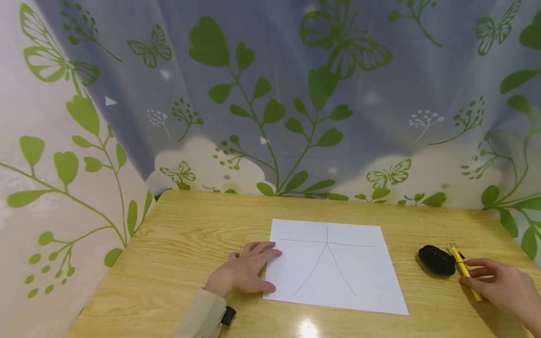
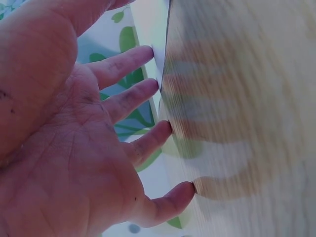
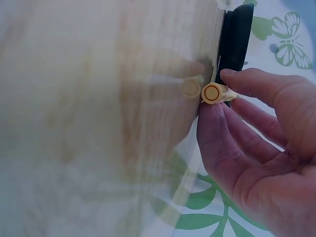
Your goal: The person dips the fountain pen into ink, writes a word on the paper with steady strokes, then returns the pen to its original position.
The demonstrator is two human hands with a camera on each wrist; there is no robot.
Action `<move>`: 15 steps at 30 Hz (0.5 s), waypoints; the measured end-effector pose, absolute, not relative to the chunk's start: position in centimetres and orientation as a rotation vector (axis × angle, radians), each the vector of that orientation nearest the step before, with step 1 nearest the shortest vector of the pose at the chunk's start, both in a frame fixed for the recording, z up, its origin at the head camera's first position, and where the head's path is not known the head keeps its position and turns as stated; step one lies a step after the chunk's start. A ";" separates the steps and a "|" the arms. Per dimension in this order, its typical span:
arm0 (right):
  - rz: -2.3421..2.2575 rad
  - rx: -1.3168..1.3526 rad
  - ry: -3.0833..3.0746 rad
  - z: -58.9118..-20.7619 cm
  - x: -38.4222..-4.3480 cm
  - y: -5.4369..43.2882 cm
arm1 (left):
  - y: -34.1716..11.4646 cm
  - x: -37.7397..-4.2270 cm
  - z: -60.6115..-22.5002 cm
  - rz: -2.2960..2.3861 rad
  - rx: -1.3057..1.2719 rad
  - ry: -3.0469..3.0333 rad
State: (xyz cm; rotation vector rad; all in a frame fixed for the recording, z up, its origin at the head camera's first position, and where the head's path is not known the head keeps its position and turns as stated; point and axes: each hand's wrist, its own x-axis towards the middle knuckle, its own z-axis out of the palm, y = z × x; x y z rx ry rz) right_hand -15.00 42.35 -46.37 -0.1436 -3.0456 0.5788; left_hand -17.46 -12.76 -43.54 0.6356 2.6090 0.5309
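Observation:
A white sheet of paper (image 1: 338,277) with thin drawn lines lies on the table: one line across, a short one upward and two slanting down from the crossing. My left hand (image 1: 249,270) rests at the sheet's left edge with fingers spread; its fingertips (image 2: 165,127) touch down along the paper edge and the wood. Over on the right, my right hand (image 1: 498,281) pinches a slim yellow pen-like tool (image 1: 464,270) between thumb and fingers. Its round end (image 3: 212,92) faces the right wrist camera. Close beside it sits a black, oval, glossy object (image 1: 436,260), whose kind I cannot tell.
The wooden table (image 1: 203,225) reflects light near its front edge. Behind it hangs a curtain (image 1: 270,155) printed with green leaves and butterflies, which also runs along the left side. A dark band (image 1: 228,316) shows at my left wrist.

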 end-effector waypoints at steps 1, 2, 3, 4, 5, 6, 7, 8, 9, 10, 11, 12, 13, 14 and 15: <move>0.580 -0.146 -3.048 -46.4 -15.0 42.4 | -12.8 -17.4 -43.5 0.537 0.636 2.609; 0.577 -0.145 -3.047 -46.4 -15.0 42.4 | -12.7 -17.4 -43.6 0.539 0.638 2.610; 0.579 -0.148 -3.050 -46.3 -14.9 42.5 | -12.8 -17.4 -43.6 0.542 0.638 2.610; 0.576 -0.146 -3.048 -46.3 -14.9 42.5 | -12.8 -17.4 -43.6 0.546 0.640 2.610; 0.585 -0.143 -3.045 -46.3 -14.8 42.5 | -12.8 -17.4 -43.6 0.547 0.640 2.609; 0.588 -0.141 -3.036 -46.2 -14.7 42.5 | -12.8 -17.4 -43.6 0.548 0.640 2.608; 0.590 -0.138 -3.020 -46.1 -14.6 42.4 | -12.8 -17.4 -43.6 0.550 0.640 2.608; 0.586 -0.133 -2.996 -46.0 -14.5 42.2 | -12.9 -17.4 -43.6 0.550 0.640 2.606; 0.583 -0.128 -2.969 -45.8 -14.4 42.0 | -13.0 -17.3 -43.6 0.556 0.641 2.603; 0.567 -0.113 -2.934 -45.6 -14.3 41.6 | -13.0 -17.3 -43.6 0.563 0.641 2.599; 0.553 -0.106 -2.907 -45.3 -14.2 41.2 | -13.1 -17.3 -43.6 0.571 0.639 2.595; 0.531 -0.090 -2.885 -45.0 -14.1 40.8 | -13.2 -17.2 -43.6 0.588 0.638 2.592; 0.525 -0.061 -2.850 -44.7 -14.0 40.2 | -13.3 -17.2 -43.5 0.607 0.637 2.593; 0.518 -0.035 -2.827 -44.4 -13.9 39.6 | -13.3 -17.2 -43.5 0.630 0.638 2.598; 0.506 0.001 -2.804 -44.1 -13.8 38.9 | -13.4 -17.2 -43.6 0.659 0.639 2.609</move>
